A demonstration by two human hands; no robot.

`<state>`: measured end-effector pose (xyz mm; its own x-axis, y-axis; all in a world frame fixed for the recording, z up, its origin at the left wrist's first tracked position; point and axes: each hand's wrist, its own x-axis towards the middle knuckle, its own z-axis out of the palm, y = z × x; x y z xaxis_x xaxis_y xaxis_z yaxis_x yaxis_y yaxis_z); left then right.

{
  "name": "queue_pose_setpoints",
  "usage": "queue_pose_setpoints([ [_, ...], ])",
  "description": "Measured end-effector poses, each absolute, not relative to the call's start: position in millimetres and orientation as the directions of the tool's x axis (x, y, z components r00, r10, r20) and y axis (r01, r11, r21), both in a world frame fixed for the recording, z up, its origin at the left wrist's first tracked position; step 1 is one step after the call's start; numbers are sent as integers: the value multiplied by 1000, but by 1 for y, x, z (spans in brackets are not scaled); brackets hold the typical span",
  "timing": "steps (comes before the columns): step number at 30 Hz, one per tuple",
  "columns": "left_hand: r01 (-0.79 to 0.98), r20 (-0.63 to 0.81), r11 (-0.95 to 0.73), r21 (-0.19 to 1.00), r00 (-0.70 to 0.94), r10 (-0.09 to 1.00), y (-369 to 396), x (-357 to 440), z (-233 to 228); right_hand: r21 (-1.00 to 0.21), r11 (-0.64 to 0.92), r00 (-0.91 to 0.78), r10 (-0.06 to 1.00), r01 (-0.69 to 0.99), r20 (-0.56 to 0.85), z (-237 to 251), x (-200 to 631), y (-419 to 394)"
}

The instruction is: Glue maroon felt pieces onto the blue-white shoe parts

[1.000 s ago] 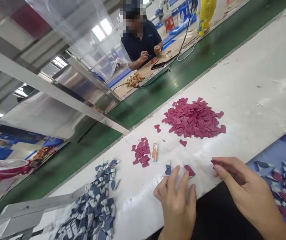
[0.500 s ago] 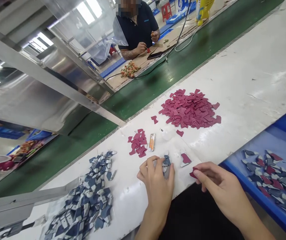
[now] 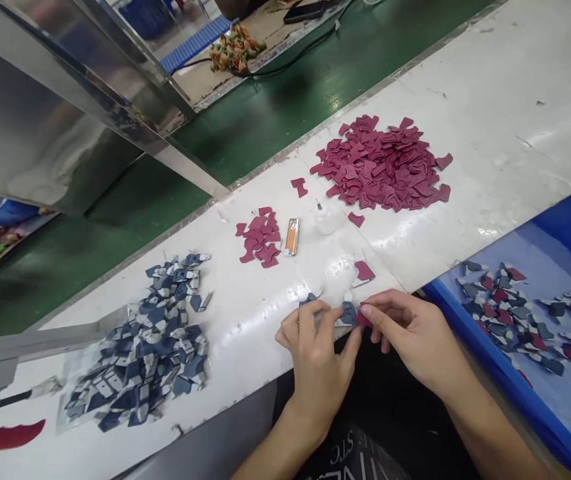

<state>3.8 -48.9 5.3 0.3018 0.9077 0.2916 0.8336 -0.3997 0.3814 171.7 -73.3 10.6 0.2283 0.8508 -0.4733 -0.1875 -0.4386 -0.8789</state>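
My left hand (image 3: pixel 318 350) pinches a small blue-grey piece (image 3: pixel 348 312) at the near edge of the white table (image 3: pixel 490 133). My right hand (image 3: pixel 410 330) holds a small maroon piece (image 3: pixel 364 320) against it, so the two pieces meet between my fingertips. Another blue-grey piece (image 3: pixel 309 299) lies just beyond my left fingers. One loose maroon piece (image 3: pixel 364 271) on a pale backing lies a little farther out.
A large heap of maroon pieces (image 3: pixel 382 163) sits far right, a small maroon cluster (image 3: pixel 259 237) and a lighter (image 3: pixel 292 236) in the middle, a blue-grey heap (image 3: pixel 150 340) at left. A blue bin (image 3: pixel 540 320) of joined pieces stands at right. A green belt (image 3: pixel 265 113) and steel frame (image 3: pixel 90 107) lie beyond.
My left hand picked the blue-grey piece off the table and my right hand moved left, bringing the maroon piece against it. The camera tilted down, so the person opposite left the view.
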Motion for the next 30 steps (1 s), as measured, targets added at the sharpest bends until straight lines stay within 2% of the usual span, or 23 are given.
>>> queue_pose_setpoints([
  [4, 819, 292, -406, 405, 305, 906, -47, 4, 4, -884, -457, 227, 854, -103, -468, 12, 168, -68],
  [9, 822, 293, -401, 404, 299, 908, -48, 5, 4, -900, -428, 265, 879, 79, -395, 17, 166, -63],
  [15, 826, 280, -396, 402, 301, 912, -48, 5, 4, -899, -400, 295, 893, 179, -339, 19, 161, -61],
  [22, 817, 276, -390, 425, 294, 915, -49, 5, 2, -862, -376, 273, 917, 341, -292, 19, 158, -65],
  [26, 820, 260, -376, 431, 287, 922, -48, 5, 2, -796, -375, 233, 926, 475, -297, 20, 157, -63],
  [30, 797, 286, -418, 436, 318, 904, -47, 2, 2, -795, -386, 202, 922, 467, -329, 19, 155, -61],
])
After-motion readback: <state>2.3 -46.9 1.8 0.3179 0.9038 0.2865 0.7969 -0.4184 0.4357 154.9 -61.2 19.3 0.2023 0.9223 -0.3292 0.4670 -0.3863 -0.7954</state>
